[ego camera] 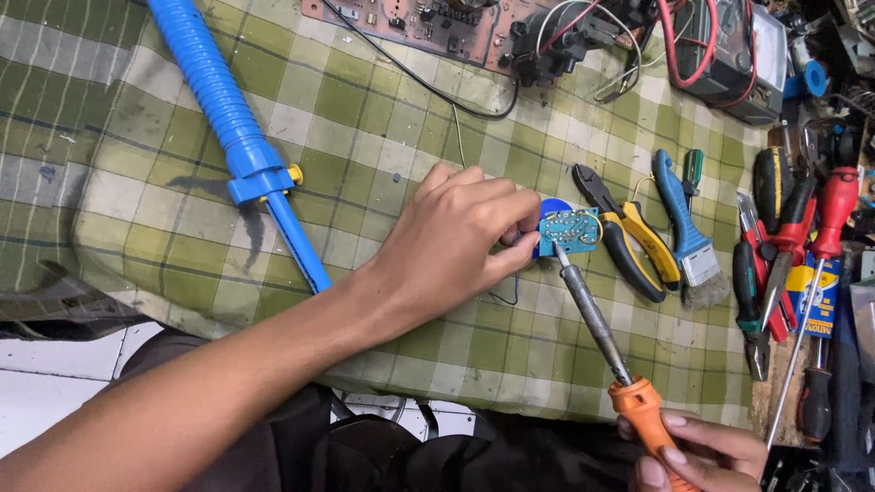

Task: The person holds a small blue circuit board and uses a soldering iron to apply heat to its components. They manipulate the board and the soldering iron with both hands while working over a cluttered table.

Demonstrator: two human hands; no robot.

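Soldering on a checked green cloth (383, 118) spread over the workbench; bench clutter sits at top and right. Biggest item: blue desoldering pump (239, 137), lying diagonally at upper left, well apart from the work. Brown circuit board (410, 27) w/ black wires at top edge. Right side: yellow-handled pliers (629, 237), blue-handled brush (688, 228), then a row of red and black screwdrivers (807, 237).

Centre: small blue circuit board (568, 230), solder side up, resting on the cloth just beside the pliers. Left hand (451, 241) pinches its left edge, fingers curled nearly closed, thumb below. Right hand (702, 451), bottom right and partly cut off, is wrapped closed round the orange handle of a soldering iron (597, 319); the tip touches the board's lower edge.

Judgement for doing this well: keep the board pinned flat, fingers clear of the hot tip, touch one joint only & hold briefly, avoid bridging neighbouring pads. Pump is a reach away if solder needs removing.
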